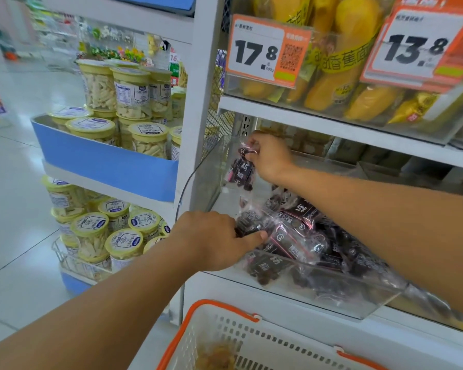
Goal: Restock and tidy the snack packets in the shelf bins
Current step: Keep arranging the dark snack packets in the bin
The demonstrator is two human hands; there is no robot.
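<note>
Right hand (269, 158) pinches dark packet (243, 170) hanging vertical, prob. top-up.

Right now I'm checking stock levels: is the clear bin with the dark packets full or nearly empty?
Partly full. Dark packets heap along the clear bin floor, with bare space above where the right hand holds one packet up.

Yellow-lidded clear snack jars (133, 97) fill blue shelves left of the hands; orange price cards (267, 50) hang above, a white orange-handled basket (251, 340) sits below.
</note>
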